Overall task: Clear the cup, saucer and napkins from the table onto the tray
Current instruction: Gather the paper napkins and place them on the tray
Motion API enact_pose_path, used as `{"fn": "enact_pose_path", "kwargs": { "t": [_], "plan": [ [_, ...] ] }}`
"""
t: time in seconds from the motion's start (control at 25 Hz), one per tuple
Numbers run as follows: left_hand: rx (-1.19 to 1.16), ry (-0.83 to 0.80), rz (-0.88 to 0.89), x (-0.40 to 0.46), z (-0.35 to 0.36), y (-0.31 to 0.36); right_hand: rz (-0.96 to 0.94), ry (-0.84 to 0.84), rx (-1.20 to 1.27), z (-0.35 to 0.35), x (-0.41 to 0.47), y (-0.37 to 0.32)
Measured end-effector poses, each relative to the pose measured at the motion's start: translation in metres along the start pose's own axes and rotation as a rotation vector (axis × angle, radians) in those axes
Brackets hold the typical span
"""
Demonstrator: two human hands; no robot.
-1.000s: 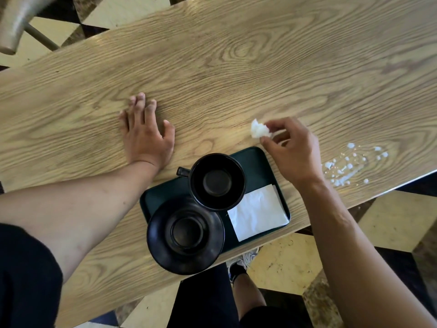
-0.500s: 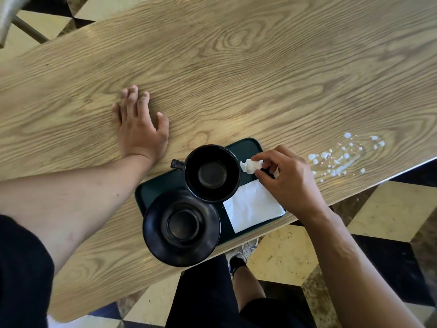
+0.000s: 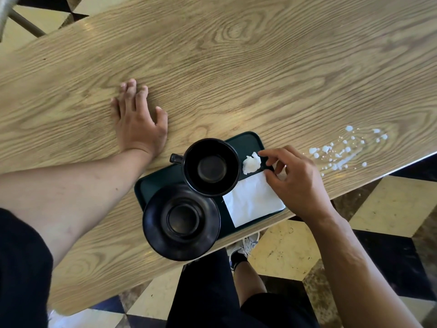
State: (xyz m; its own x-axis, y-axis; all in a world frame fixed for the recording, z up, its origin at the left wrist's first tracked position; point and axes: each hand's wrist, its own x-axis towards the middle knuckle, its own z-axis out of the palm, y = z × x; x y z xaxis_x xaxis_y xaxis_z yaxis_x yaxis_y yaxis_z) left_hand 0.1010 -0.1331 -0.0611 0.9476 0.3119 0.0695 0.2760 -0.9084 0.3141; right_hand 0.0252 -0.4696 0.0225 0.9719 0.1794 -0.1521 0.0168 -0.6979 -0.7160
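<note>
A dark green tray [image 3: 246, 141] lies at the near edge of the wooden table [image 3: 236, 67]. On it stand a black cup [image 3: 211, 167] and a black saucer [image 3: 181, 221] that overhangs the tray's front. A flat white napkin [image 3: 253, 201] lies on the tray's right part, and a crumpled white napkin [image 3: 252, 162] lies just beyond it, beside the cup. My right hand [image 3: 295, 181] hovers over the tray's right end, fingers spread apart just off the crumpled napkin and holding nothing. My left hand [image 3: 139, 124] rests flat on the table left of the tray.
White liquid drops [image 3: 343, 150] are spilled on the table to the right of the tray, close to the edge. A chair leg [image 3: 26, 23] shows at the far left. Below the table edge are my legs and a checkered floor [image 3: 390, 204].
My right hand carried the crumpled napkin from the table onto the tray beside the cup and let go of it; its fingers are now spread. My left hand stayed flat on the table.
</note>
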Motion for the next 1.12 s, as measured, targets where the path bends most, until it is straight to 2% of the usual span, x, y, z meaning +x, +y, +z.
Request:
{"fn": "enact_pose_path", "kwargs": {
  "t": [0.24,0.52,0.8,1.12],
  "plan": [
    [0.017,0.007,0.010,0.000,0.000,-0.001,0.145,0.150,-0.052,-0.005,-0.039,0.005],
    [0.015,0.018,0.011,0.000,0.001,-0.002,0.279,0.145,-0.144,0.006,-0.058,-0.003],
    [0.011,-0.010,0.009,-0.001,-0.004,0.003,0.415,0.216,-0.191,0.020,-0.062,-0.010],
    [0.012,-0.022,0.001,-0.002,-0.008,0.006,0.488,0.231,-0.230,0.032,-0.067,-0.015]
  ]
}}
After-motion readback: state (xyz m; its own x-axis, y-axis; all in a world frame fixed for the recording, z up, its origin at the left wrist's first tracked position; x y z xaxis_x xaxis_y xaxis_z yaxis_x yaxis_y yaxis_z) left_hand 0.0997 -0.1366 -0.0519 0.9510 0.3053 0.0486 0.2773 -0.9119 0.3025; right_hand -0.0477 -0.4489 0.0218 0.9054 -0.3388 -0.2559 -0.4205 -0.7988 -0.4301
